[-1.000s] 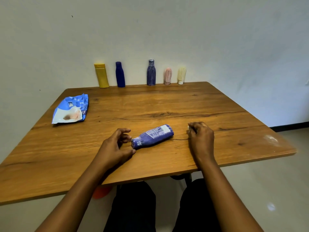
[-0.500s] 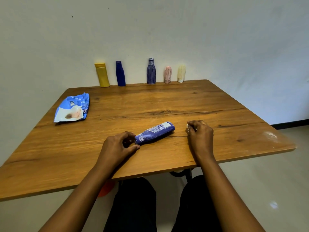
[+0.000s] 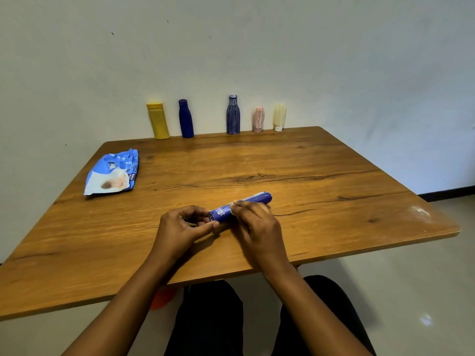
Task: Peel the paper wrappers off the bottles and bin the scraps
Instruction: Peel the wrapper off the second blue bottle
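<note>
Both hands (image 3: 185, 227) (image 3: 257, 227) grip the wrapped bottle (image 3: 241, 205) on table (image 3: 334, 176)

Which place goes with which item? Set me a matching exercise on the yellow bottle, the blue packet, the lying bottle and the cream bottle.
Things:
1. yellow bottle
2. blue packet
3. lying blue bottle
4. cream bottle

Places:
A. held between the left hand and right hand
B. right end of the standing row
C. left end of the standing row
D. flat on the table, left side

Pairs: 1-C, 2-D, 3-A, 4-B.
</note>
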A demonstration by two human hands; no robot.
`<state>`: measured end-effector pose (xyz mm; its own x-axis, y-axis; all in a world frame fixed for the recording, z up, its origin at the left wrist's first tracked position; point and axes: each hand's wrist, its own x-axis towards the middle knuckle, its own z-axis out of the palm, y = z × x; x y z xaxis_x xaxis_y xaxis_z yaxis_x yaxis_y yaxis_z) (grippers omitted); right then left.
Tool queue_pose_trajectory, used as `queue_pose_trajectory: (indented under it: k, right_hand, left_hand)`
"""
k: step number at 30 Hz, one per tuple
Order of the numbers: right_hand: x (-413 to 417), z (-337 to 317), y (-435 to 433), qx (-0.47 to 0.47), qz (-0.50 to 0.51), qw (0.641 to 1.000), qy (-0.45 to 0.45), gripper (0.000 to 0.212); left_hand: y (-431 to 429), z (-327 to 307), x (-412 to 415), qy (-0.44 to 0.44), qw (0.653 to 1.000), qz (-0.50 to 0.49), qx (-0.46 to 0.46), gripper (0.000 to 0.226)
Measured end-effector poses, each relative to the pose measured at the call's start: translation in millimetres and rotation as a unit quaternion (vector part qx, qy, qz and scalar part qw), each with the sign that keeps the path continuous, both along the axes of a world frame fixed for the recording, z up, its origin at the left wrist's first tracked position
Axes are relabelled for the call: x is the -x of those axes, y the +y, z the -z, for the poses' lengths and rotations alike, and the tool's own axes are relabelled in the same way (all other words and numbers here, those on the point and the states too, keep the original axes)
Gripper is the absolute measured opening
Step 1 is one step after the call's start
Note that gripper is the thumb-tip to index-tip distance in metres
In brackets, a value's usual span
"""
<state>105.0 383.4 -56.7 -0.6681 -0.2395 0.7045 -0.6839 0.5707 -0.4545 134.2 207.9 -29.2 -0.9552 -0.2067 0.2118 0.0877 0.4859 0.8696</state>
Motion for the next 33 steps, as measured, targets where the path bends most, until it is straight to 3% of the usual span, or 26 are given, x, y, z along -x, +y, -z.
queue_pose_trajectory:
  k: [5, 10, 15, 21, 27, 33]
  right_hand:
    - [-9, -4, -15, -0.074, -0.054, 0.996, -0.003, 0.031]
    - [5, -10, -2, -0.028, 0.036, 0.998, -0.031, 0.031]
    - [-16, -7, -25, -0.101, -0.056, 0.993, -0.017, 0.034]
    - [13, -14, 18, -0.039, 0.078, 0.994, -0.061, 0.032]
    - [-17, -11, -21, -0.134, -0.054, 0.989, 0.003, 0.035]
    - [35, -16, 37, 0.017, 0.11, 0.988, -0.109, 0.026]
  left_hand:
    - [-2, 0, 0, 0.004, 1.0, 0.01, -0.021, 0.022]
    - [-2, -2, 0, -0.004, 1.0, 0.011, -0.018, 0.023]
    - [-1, -3, -1, -0.003, 0.999, 0.024, -0.034, 0.02]
    - [-1, -6, -3, -0.016, 0.999, 0.025, -0.031, 0.023]
    - [0, -5, -2, -0.006, 0.999, 0.025, -0.04, 0.021]
    - [-1, -5, -2, -0.024, 0.999, 0.013, -0.026, 0.021]
